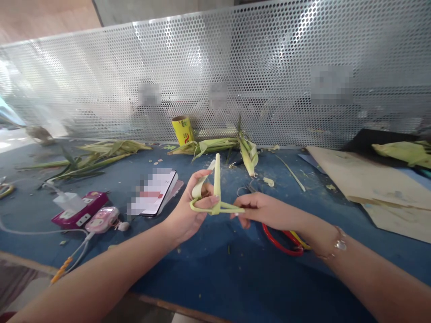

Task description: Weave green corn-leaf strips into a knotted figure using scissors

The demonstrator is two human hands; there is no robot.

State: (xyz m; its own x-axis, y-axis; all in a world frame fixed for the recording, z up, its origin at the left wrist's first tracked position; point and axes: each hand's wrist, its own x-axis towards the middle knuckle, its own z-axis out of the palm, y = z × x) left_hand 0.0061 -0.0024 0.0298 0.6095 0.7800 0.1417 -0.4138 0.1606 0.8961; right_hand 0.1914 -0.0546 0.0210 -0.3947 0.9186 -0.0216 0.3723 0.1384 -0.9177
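Note:
Folded corn husk strips (217, 179) stand up from my left hand (188, 211), whose thumb and fingers pinch them where they cross. One strip loops round beside the thumb. On the right, the ends of a strip reach out sideways, and my right hand (257, 208) grips them between thumb and fingers. Below and behind my right hand lie scissors with a red handle (281, 244), partly hidden by the wrist. Both hands are raised a little over the blue table (215, 278).
Corn husks (215, 146) lie at the back beside a yellow tube (182, 130), before a perforated metal panel (208, 58). To the left are a phone (156, 193), a purple power strip (81, 211) with cables and a pink earphone case (103, 220). Cardboard (363, 175) lies right.

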